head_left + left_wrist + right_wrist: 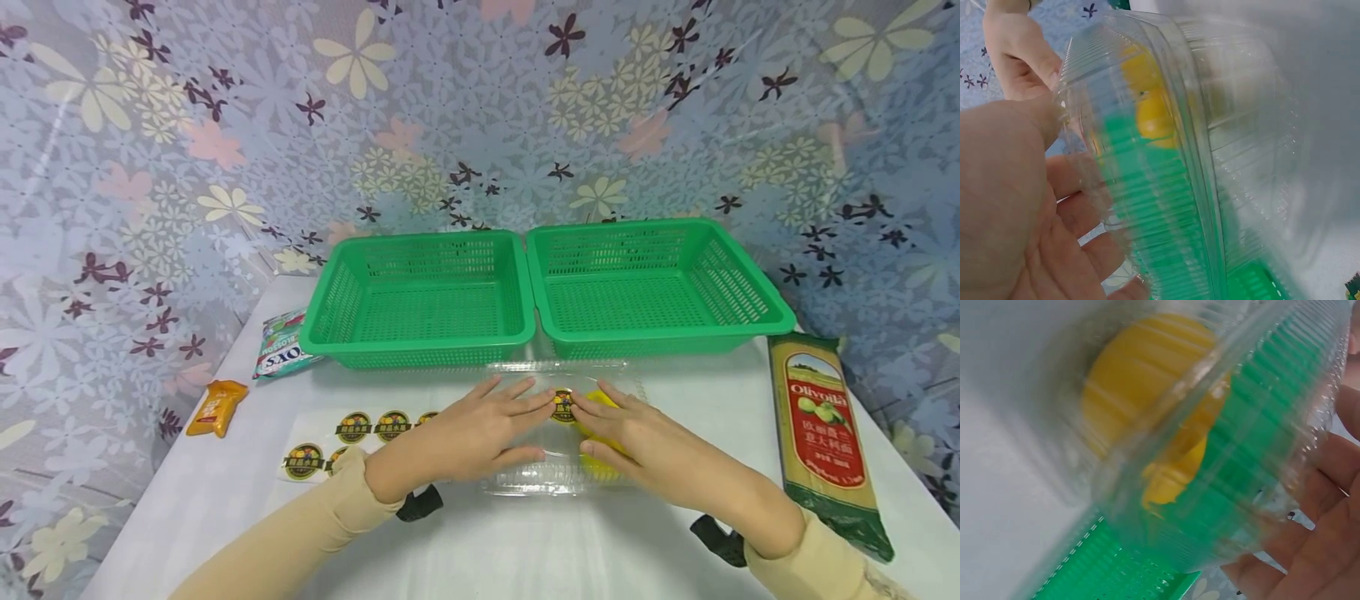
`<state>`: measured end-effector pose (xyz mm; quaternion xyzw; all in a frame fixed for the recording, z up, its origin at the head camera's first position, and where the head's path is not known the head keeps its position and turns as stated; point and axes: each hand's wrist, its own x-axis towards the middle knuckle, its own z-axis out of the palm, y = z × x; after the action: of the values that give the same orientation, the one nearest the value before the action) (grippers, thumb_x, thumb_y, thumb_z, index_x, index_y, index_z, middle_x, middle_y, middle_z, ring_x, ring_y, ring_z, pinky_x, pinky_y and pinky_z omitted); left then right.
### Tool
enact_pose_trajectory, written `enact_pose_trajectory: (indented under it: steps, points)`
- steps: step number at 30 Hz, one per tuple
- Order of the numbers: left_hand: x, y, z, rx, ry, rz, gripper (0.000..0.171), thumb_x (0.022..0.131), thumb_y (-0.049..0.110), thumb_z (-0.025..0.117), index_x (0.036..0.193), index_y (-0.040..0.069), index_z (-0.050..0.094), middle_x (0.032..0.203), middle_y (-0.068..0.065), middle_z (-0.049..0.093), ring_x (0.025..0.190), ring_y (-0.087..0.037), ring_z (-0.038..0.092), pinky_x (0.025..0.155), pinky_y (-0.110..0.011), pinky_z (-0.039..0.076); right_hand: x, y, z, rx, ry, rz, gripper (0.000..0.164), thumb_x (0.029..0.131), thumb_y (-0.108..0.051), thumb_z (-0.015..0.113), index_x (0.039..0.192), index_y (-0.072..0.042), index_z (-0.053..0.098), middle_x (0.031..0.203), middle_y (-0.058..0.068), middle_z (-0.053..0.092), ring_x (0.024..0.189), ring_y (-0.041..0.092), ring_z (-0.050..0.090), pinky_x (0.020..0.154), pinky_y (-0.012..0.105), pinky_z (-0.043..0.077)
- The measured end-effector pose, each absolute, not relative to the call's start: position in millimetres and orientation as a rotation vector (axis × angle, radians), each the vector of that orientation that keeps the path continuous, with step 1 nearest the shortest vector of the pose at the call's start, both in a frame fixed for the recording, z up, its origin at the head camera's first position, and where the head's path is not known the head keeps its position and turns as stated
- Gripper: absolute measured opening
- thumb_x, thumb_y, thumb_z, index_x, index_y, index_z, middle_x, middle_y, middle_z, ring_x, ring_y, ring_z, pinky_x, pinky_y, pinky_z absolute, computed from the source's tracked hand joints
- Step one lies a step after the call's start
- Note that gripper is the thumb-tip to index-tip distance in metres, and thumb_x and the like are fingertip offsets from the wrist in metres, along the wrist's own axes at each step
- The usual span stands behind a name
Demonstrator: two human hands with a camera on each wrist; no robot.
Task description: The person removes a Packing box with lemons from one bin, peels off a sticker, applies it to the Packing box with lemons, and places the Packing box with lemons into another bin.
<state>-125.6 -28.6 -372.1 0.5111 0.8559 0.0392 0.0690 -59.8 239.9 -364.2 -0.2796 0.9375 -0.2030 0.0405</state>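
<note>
1. The clear plastic clamshell container (525, 482) sits on the white table (570, 550), near of the two green baskets; a round black-and-gold sticker (562, 406) is on its lid.
2. The left hand (480, 429) has its fingers spread, extended over the lid, index fingertip at the sticker's left edge.
3. The right hand (637, 429), fingers also spread and extended, meets the sticker's right edge.
4. Under it, inside the container's right side, lies a yellow rounded item (1141, 375).
5. A sticker sheet (321, 418) lies left, partly behind the left forearm.
6. Olivoilà pasta (828, 433) lies far right.
</note>
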Motion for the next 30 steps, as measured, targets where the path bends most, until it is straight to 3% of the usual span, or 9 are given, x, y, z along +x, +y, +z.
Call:
enact_pose_trajectory:
  steps: [10, 30]
  points:
    - [-125.3, -31.6, -375.6, 1.539, 2.594, 0.102, 0.065, 0.115, 0.054, 0.042, 0.168, 0.017, 0.038, 0.177, 0.003, 0.028, 0.167, -0.027, 0.024, 0.134, -0.059, 0.023, -57.5, 241.1, -373.3, -0.897, 2.970, -0.559, 0.051, 0.108, -0.030, 0.067, 0.151, -0.003, 0.061, 0.160, 0.014, 0.056, 0.153, 0.053, 0.041, 0.117, 0.080, 0.034]
    - [-127.4, -35.1, -376.8, 1.560, 2.605, 0.140, 0.059, 0.115, 0.048, 0.045, 0.165, 0.017, 0.045, 0.175, 0.001, 0.037, 0.164, -0.027, 0.033, 0.135, -0.054, 0.026, -54.8, 243.5, -376.2, -0.830, 3.003, -0.510, 0.050, 0.109, -0.031, 0.065, 0.151, -0.006, 0.062, 0.160, 0.010, 0.058, 0.153, 0.049, 0.043, 0.119, 0.077, 0.035]
